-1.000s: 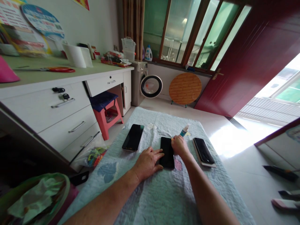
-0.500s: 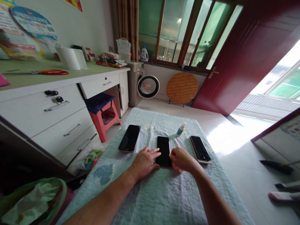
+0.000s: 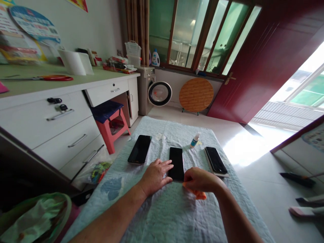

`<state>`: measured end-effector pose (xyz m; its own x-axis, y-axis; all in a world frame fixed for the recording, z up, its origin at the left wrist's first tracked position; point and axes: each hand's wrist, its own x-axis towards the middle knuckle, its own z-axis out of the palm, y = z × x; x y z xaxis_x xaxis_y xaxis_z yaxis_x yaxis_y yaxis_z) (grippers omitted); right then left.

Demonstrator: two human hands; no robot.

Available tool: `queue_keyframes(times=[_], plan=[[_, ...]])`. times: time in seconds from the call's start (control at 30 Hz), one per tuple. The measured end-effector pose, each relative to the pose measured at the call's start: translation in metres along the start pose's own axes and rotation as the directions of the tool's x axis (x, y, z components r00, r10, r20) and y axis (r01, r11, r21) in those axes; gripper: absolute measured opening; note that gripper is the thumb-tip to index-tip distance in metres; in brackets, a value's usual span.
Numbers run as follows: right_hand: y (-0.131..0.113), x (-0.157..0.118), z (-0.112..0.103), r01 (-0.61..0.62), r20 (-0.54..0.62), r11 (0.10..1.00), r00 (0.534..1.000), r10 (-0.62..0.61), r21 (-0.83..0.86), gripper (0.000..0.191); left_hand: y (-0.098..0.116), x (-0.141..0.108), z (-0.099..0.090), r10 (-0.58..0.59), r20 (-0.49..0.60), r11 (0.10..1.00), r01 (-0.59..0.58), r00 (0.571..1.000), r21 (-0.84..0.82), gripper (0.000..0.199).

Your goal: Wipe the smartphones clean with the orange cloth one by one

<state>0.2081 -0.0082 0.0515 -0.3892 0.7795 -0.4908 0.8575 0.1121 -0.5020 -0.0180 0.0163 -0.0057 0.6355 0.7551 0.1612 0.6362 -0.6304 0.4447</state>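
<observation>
A black phone (image 3: 176,164) lies screen up on the light blue cloth between my hands. My left hand (image 3: 156,176) rests at its left edge, fingers spread, with fingertips on the phone's side. Closed round an orange cloth (image 3: 199,194), my right hand (image 3: 199,179) is at the phone's lower right corner; part of the orange cloth hangs out below the fingers. Beyond the phone stands a small spray bottle (image 3: 194,140) with a white top. A larger dark tablet (image 3: 140,149) lies to the left, and another phone (image 3: 216,160) rests on a pale flat item to the right.
The quilted cloth (image 3: 162,216) covers the table. A green-lined bin (image 3: 66,211) stands at lower left. Left of the table are a red stool (image 3: 108,138) and a white desk (image 3: 63,125). Brushes (image 3: 298,180) lie on the floor at right.
My right hand has moved down along the phone's right edge towards its lower corner, and more of the orange cloth shows. My left hand has stayed in place.
</observation>
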Motion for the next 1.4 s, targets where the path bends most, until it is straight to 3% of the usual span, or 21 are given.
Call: queue_keyframes(times=[0.07,0.1,0.17,0.23,0.3,0.37,0.5,0.7,0.87,1.03,1.17,1.4], plan=[[0.000,0.000,0.000,-0.003,0.017,0.994,1.000,0.001,0.110,0.013,0.000,0.000,-0.001,-0.005,0.008,1.000,0.005,1.000,0.003,0.050],[0.000,0.001,0.000,0.010,-0.039,0.991,0.999,-0.005,0.136,0.014,0.001,0.001,-0.001,-0.008,0.016,1.000,0.008,1.000,0.002,0.051],[-0.002,0.005,0.001,0.082,-0.261,0.991,0.964,-0.051,0.107,0.017,0.001,0.001,-0.001,-0.018,0.030,1.000,0.018,0.999,0.000,0.056],[-0.004,0.012,0.003,0.146,-0.510,0.989,0.852,-0.120,0.011,0.018,0.002,0.002,-0.001,-0.037,0.033,0.999,0.037,0.999,0.002,0.064],[-0.005,0.021,0.008,0.162,-0.657,0.985,0.738,-0.155,-0.051,0.016,0.002,0.002,0.000,-0.054,0.026,0.999,0.053,0.998,0.011,0.069],[-0.004,0.030,0.015,0.144,-0.701,0.987,0.697,-0.148,-0.066,0.012,0.001,0.002,0.001,-0.061,0.022,0.998,0.061,0.998,0.024,0.068],[-0.004,0.038,0.025,0.108,-0.663,0.988,0.733,-0.155,-0.112,0.014,-0.002,0.002,0.002,-0.063,0.014,0.998,0.063,0.998,0.030,0.065],[-0.015,0.029,0.026,0.263,-0.441,0.960,0.854,-0.277,-0.094,0.016,-0.003,0.002,0.003,-0.048,-0.002,0.999,0.048,0.999,0.014,0.059],[-0.015,0.025,0.027,0.328,-0.329,0.943,0.886,-0.325,-0.048,0.019,-0.001,0.001,0.001,-0.029,0.005,1.000,0.029,1.000,-0.008,0.061],[-0.005,0.033,0.029,0.270,-0.429,0.961,0.863,-0.267,-0.054,0.023,0.001,0.001,-0.001,-0.016,0.027,1.000,0.016,1.000,-0.012,0.051],[0.006,0.041,0.025,0.181,-0.568,0.979,0.798,-0.203,-0.095,0.025,0.001,0.002,-0.003,-0.014,0.031,1.000,0.014,0.999,-0.012,0.054],[0.015,0.056,0.023,0.120,-0.704,0.988,0.694,-0.152,-0.096,0.024,0.000,0.001,-0.003,-0.010,0.024,1.000,0.010,1.000,-0.014,0.052]])
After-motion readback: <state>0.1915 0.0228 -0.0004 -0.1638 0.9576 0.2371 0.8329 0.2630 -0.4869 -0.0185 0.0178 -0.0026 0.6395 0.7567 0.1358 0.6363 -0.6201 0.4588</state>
